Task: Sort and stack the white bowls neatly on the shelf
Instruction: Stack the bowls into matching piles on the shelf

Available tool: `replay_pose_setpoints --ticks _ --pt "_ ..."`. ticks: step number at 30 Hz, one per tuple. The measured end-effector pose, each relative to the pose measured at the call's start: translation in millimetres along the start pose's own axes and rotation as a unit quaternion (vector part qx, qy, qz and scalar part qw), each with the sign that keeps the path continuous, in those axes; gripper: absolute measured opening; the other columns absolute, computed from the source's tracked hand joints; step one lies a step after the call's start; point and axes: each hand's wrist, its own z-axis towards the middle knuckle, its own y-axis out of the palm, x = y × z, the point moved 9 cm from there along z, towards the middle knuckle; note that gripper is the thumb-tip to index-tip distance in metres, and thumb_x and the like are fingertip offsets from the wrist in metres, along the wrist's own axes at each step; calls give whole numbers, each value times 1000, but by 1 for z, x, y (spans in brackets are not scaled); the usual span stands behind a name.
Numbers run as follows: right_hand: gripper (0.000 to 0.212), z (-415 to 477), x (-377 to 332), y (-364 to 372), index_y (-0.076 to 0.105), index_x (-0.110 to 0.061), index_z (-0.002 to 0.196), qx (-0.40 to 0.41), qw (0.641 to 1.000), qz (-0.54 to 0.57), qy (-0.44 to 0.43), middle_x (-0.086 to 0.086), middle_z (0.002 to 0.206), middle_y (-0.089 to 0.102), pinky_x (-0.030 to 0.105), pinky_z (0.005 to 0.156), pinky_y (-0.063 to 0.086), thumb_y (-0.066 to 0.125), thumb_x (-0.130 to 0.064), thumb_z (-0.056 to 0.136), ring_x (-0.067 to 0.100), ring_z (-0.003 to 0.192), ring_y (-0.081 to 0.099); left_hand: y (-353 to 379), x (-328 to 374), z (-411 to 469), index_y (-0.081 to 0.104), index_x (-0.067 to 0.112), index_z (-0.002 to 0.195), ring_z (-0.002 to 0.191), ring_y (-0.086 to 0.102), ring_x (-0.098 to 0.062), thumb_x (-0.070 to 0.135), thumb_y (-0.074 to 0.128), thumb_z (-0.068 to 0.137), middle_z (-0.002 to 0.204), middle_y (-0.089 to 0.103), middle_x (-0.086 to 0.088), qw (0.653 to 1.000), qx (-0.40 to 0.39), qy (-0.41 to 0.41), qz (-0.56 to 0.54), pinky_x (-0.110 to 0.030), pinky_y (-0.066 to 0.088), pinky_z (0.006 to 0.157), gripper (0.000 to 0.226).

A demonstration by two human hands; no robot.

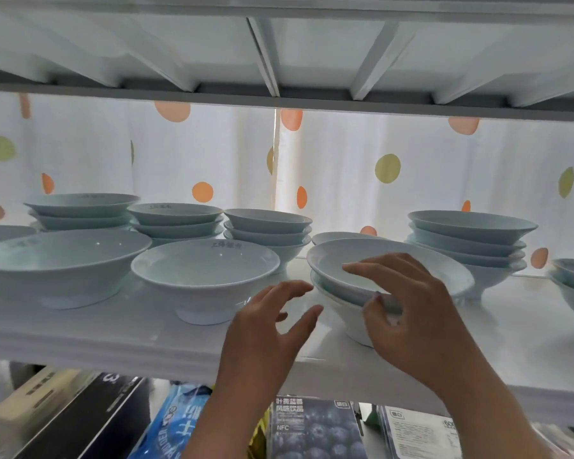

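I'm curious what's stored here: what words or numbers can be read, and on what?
"NFC": blueberry carton below the shelf.
"3": black box.
"600", cut off: white pack.
Marks on the bowls, Chinese print on the carton, blue bag lettering: too blurred to read.
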Motion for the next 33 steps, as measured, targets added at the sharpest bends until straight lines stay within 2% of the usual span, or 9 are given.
replay_pose_setpoints --ticks 7,10,13,15,17,20,26,30,33 --pt "41 28 -63 102 61 -20 121 -103 993 37 -37 -6 116 63 9 96 32 65 -13 80 8 111 52 -74 -18 -1 63 40 100 88 63 6 32 67 83 91 67 21 998 32 -4 54 -26 56 74 20" --pt "55 39 -74 141 55 -21 128 -162 986 4 -42 -3 127 59 27 104 37 73 -29 77 17 120 50 -105 -35 -7 62 39 101 88 63 3 28 66 83 93 67 21 994 43 -15 97 -29 56 74 21" --pt "36 46 -79 163 66 -21 110 -177 983 -23 -40 1 107 70 35 94 42 73 -32 76 23 101 61 -138 -52 -10 64 36 101 89 62 -1 27 66 83 93 66 19 988 70 -21 138 -34 55 73 20" --pt "11 49 -84 168 66 -17 81 -156 985 -49 -59 1 75 71 34 81 47 73 -24 75 24 74 64 -156 -61 -11 63 34 104 93 59 -4 28 66 83 96 65 18 982 83 -29 167 -35 54 75 21" --pt "20 49 -86 168 56 -15 63 -127 989 -46 -60 -1 57 64 33 70 52 76 -13 67 25 56 60 -167 -71 -11 63 33 107 98 55 -7 30 65 83 101 63 17 974 85 -43 207 -31 50 78 24" --pt "26 48 -92 161 53 -16 61 -104 990 -58 -74 -3 54 60 33 66 52 77 -7 62 23 54 57 -181 -81 -5 63 27 108 101 53 -20 29 70 79 104 61 6 947 97 -33 304 -28 38 81 30" --pt "25 64 -94 124 55 -14 64 -39 994 -62 -85 -1 57 58 24 68 37 75 1 64 23 57 52 -192 -96 38 64 13 112 108 51 -39 28 82 65 110 61 -17 881 116 -23 459 -49 38 86 53" --pt "22 78 -93 90 52 -13 64 10 992 -85 -96 0 55 54 26 67 35 67 3 62 23 56 45 -185 -122 57 66 6 106 91 61 -41 32 86 59 93 68 -21 845 41 -56 530 -48 41 81 57" --pt "21 86 -77 60 51 -13 65 33 990 -109 -86 2 57 54 27 66 32 65 2 63 26 59 47 -186 -130 59 70 10 94 75 64 -35 29 81 66 76 69 -15 809 16 -89 580 -40 39 71 36"
